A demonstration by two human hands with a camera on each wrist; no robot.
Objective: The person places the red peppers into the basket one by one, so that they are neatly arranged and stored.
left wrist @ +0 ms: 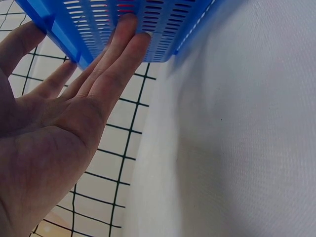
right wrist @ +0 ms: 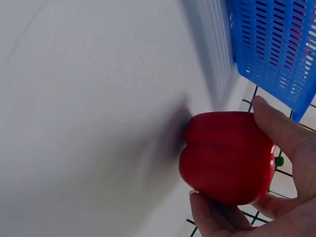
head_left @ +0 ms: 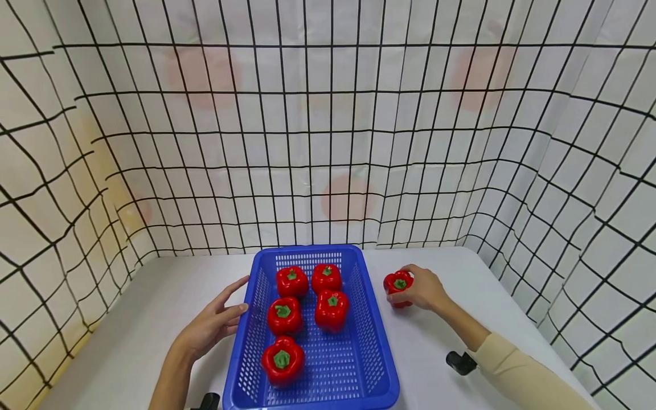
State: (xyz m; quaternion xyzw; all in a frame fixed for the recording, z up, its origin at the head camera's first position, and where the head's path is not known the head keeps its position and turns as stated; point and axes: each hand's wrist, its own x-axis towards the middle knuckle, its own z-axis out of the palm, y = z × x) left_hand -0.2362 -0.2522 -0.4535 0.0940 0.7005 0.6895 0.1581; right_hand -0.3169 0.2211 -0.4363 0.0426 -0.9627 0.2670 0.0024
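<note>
A blue plastic basket (head_left: 376, 341) with slotted walls stands in the middle of the table. Several red bell peppers (head_left: 332, 311) with green stems lie inside it, mostly toward its left and far side. My left hand (head_left: 212, 324) touches the basket's left wall with extended fingers; in the left wrist view the fingertips (left wrist: 129, 24) rest against the slotted side. To the right of the basket, my right hand (head_left: 422, 289) grips another red bell pepper (right wrist: 229, 155) between thumb and fingers. That pepper is at or just above the table; exact contact cannot be told.
White cloth covers the table (head_left: 435, 353). A black wire grid (head_left: 328, 131) over white sheeting encloses the back and both sides. Black wrist-worn devices (head_left: 461, 363) sit near each wrist.
</note>
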